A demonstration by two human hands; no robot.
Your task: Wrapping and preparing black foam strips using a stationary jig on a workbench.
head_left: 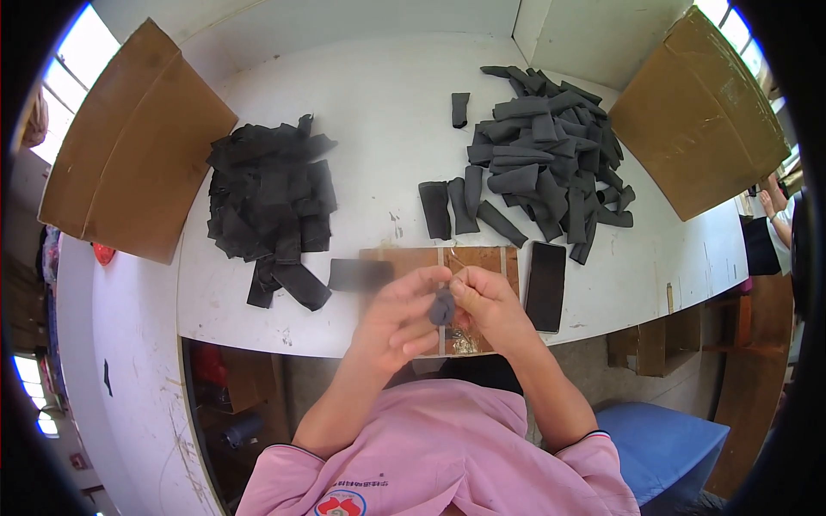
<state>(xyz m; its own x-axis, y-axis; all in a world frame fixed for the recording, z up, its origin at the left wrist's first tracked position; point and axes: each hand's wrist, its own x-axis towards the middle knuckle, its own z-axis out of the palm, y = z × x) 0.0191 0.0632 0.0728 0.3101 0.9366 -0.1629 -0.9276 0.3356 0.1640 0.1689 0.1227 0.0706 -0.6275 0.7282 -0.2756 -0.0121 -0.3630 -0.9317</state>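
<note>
While left hand (392, 315) and right hand (492, 306) pinch cloth piece (442, 307) | dark grey | matte | bunched, roundish

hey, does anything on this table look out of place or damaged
Mildly: one dark grey piece lies alone, left of the heaped pile on the right, and dark scuffs mar the white tabletop beyond the brown board. Nothing looks spilled.

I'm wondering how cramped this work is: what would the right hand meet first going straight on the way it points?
The right hand would probably meet the left hand first, just to its left; one view leaves depth unclear.
</note>
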